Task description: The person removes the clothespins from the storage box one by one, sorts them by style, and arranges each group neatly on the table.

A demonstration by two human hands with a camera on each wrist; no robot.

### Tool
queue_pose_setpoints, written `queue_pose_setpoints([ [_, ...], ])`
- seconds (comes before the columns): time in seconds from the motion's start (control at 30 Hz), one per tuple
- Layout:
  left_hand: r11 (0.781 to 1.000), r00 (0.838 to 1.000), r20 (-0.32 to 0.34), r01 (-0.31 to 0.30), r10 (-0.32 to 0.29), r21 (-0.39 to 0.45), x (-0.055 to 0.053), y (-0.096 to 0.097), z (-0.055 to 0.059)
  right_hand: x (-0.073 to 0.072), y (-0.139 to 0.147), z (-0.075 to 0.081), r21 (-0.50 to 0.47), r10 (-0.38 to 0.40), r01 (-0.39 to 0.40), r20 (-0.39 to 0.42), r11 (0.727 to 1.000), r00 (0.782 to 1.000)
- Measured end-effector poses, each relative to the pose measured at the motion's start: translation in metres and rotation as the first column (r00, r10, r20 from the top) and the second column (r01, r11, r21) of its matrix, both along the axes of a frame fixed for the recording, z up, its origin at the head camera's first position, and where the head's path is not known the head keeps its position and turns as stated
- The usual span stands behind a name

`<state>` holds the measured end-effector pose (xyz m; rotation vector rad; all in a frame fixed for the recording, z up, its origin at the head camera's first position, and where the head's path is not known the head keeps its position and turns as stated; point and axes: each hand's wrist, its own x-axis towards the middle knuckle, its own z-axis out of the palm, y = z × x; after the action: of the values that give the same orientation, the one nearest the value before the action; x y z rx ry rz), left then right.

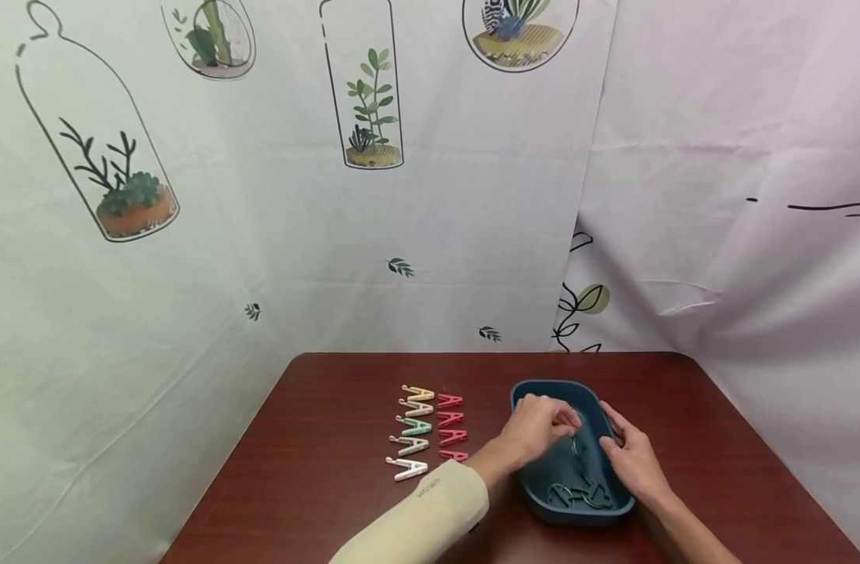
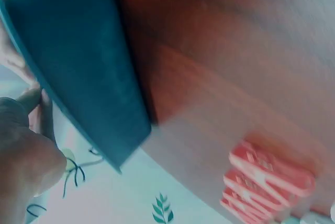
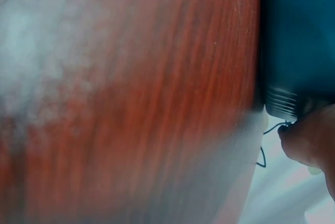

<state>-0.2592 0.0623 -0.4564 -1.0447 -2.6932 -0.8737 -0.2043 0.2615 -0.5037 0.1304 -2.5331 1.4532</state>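
A dark blue plastic bin (image 1: 543,511) stands on the right side of the table. My left hand (image 1: 539,427) reaches over its left rim, fingertips together, pinching a thin metal ring (image 1: 575,446) with dark green pieces trailing below it. More dark green clips with metal rings (image 1: 590,495) lie at the near end of the bin's floor. My right hand (image 1: 634,462) grips the bin's right rim, thumb at the top edge and fingers along the outside. In the left wrist view, the bin's outer wall (image 2: 78,62) hides what the left fingertips hold.
Left of the bin, plastic clothespins lie in two columns: red clothespins (image 1: 451,419) nearer the bin, and yellow, mint and white clothespins (image 1: 410,445) farther left. The left forearm passes close to the nearest red one. A printed cloth (image 1: 458,235) hangs behind the brown table (image 1: 296,486).
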Motion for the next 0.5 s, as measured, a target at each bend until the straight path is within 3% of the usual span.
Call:
queue_pose_setpoints([
  [0.17, 0.997, 0.999, -0.004, 0.052, -0.052, 0.054, -0.013, -0.018, 0.008, 0.0, 0.0, 0.0, 0.012, -0.007, 0.007, 0.004, 1.0, 1.0],
  [0.27, 0.99, 0.997, 0.027, 0.067, -0.071, 0.12, -0.02, -0.029, 0.013, -0.001, 0.0, 0.001, 0.023, -0.012, 0.011, 0.013, 1.0, 1.0],
  [0.5, 0.949, 0.99, 0.083, 0.08, -0.111, 0.306, -0.037, -0.062, 0.021, -0.001, 0.0, 0.001, 0.056, -0.023, 0.022, 0.021, 0.998, 1.0],
])
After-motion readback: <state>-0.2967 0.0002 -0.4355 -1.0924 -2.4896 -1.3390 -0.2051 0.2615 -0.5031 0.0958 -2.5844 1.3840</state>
